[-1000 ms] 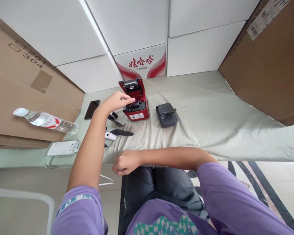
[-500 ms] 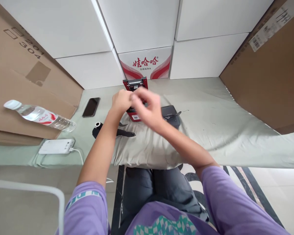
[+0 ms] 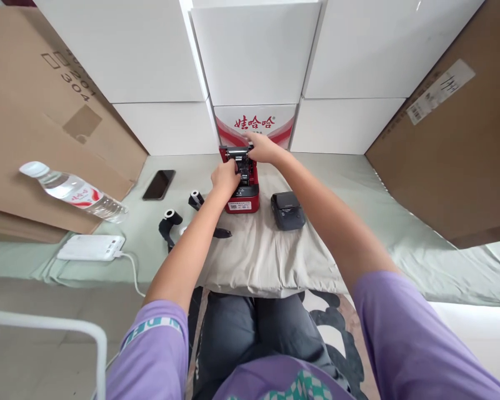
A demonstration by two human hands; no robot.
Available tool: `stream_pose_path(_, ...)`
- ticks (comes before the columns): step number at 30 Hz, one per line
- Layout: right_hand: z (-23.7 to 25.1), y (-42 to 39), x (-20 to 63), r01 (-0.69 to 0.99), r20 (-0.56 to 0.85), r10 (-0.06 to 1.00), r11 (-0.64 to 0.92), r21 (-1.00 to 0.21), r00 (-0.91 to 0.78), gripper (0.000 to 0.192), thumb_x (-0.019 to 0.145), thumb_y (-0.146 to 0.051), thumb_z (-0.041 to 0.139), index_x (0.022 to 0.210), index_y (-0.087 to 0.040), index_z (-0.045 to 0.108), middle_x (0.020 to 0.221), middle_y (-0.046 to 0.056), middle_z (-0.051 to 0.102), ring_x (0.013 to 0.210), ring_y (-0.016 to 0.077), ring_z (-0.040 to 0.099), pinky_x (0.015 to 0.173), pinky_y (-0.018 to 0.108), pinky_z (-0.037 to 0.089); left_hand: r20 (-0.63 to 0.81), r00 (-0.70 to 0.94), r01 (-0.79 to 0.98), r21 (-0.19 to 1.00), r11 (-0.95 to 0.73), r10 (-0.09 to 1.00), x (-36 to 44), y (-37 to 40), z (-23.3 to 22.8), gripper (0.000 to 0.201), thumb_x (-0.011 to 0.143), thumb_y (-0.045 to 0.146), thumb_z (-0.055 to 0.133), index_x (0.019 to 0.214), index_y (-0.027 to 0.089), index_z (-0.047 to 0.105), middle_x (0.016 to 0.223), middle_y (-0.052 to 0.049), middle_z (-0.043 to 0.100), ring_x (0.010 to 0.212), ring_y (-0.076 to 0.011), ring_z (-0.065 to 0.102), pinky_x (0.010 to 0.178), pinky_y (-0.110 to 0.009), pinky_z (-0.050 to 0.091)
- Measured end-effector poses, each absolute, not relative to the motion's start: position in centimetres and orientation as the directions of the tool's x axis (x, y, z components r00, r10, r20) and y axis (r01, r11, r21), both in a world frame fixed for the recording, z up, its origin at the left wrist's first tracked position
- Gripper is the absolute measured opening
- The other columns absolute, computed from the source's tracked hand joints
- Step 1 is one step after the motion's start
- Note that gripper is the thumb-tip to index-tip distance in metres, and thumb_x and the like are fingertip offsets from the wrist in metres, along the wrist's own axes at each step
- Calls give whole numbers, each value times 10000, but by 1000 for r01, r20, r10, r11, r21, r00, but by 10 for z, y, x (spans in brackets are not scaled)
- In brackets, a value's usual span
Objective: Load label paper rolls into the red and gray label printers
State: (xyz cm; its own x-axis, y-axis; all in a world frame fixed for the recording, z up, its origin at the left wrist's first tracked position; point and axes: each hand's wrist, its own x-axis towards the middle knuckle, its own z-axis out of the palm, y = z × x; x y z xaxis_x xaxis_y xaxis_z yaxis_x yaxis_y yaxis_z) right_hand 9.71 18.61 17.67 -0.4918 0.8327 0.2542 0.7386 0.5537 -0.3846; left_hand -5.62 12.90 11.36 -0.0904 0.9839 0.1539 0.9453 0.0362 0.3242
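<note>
A red and black label printer (image 3: 245, 204) stands on the cloth with its lid (image 3: 233, 152) raised, its dark inside and metal roller showing. My left hand (image 3: 225, 179) is at the printer's left side, fingers curled and reaching into the opening; what they hold, if anything, is hidden. At the upper right edge of the raised lid, my right hand (image 3: 263, 149) is closed on it, one finger sticking out over the top. To the left lie a black ribbon roll with a white core (image 3: 170, 223) and a second black roll (image 3: 195, 199), partly behind my left forearm.
A small black device (image 3: 288, 211) sits right of the printer. On the left are a phone (image 3: 159, 185), a white power bank (image 3: 91, 248) with a cable, and a leaning water bottle (image 3: 77, 191). White cartons (image 3: 256, 55) stand behind; brown boxes (image 3: 454, 144) flank both sides.
My right hand has moved up and back from in front of the printer to its raised lid. My left hand has shifted right and down into the opening. The view has shifted.
</note>
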Motion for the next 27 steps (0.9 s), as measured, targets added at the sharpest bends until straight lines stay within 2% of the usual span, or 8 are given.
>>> stream_pose_path(2, 175, 185, 93, 763, 167, 832, 553, -334, -530, 717, 706, 8, 538, 1408, -98, 631, 1401, 165, 691, 1308, 315, 619, 1168, 460, 446, 116, -77, 935, 354, 31, 990, -58, 130, 112, 178, 885, 299, 694, 1060, 265, 699, 1198, -105, 767, 1163, -328, 705, 935, -411, 556)
stream_pose_path(5, 180, 183, 94, 736, 123, 805, 583, -345, -580, 664, 708, 12, 523, 1337, -111, 697, 1366, 145, 721, 1261, 296, 647, 1109, 413, 488, 98, -89, 923, 381, 45, 991, -59, 133, 110, 245, 866, 308, 715, 1108, 271, 715, 1225, -99, 770, 1186, -324, 701, 940, -403, 556)
stream_pose_path(8, 182, 184, 101, 717, 159, 802, 588, -375, -575, 614, 740, 4, 502, 1298, -115, 728, 1336, 134, 742, 1229, 275, 666, 1065, 383, 516, 93, -76, 920, 391, 34, 993, -60, 136, 108, 306, 850, 320, 733, 1153, 279, 737, 1255, -104, 771, 1216, -336, 691, 950, -420, 556)
stream_pose_path(13, 177, 186, 109, 706, 220, 806, 589, -393, -550, 541, 806, -50, 499, 1282, -95, 751, 1345, 151, 744, 1255, 276, 671, 1118, 401, 505, 104, -60, 886, 463, 5, 993, -64, 143, 101, 357, 814, 328, 771, 1158, 233, 784, 1295, -166, 760, 1212, -374, 692, 964, -477, 550)
stream_pose_path(18, 173, 188, 111, 683, 233, 807, 586, -435, -543, 559, 792, -79, 502, 1286, -111, 761, 1362, 145, 741, 1278, 281, 673, 1144, 434, 501, 194, -21, 847, 525, -85, 981, -71, 139, 103, 294, 818, 269, 764, 1108, 234, 793, 1345, -132, 746, 1240, -334, 683, 993, -437, 537)
stream_pose_path(23, 167, 191, 115, 644, 255, 805, 585, -493, -536, 617, 749, -58, 468, 1294, -102, 754, 1359, 146, 744, 1280, 271, 671, 1140, 425, 503, 201, -62, 864, 502, -48, 978, -77, 117, 113, 131, 837, 327, 736, 942, 257, 773, 1083, -86, 811, 1042, -312, 723, 846, -414, 533)
stream_pose_path(25, 163, 192, 117, 643, 273, 816, 572, -509, -510, 638, 762, -53, 456, 1340, -95, 723, 1386, 146, 729, 1280, 255, 670, 1142, 409, 500, 213, -83, 856, 516, -40, 973, -79, 110, 114, 166, 828, 290, 723, 991, 268, 743, 997, -49, 812, 962, -285, 722, 793, -391, 519)
stream_pose_path(27, 159, 192, 117, 647, 292, 822, 566, -510, -489, 635, 786, -46, 450, 1371, -85, 695, 1411, 150, 713, 1278, 235, 669, 1143, 381, 495, 241, -45, 849, 520, -90, 969, -81, 104, 114, 286, 833, 216, 680, 1105, 289, 726, 979, -17, 810, 941, -262, 716, 795, -378, 513)
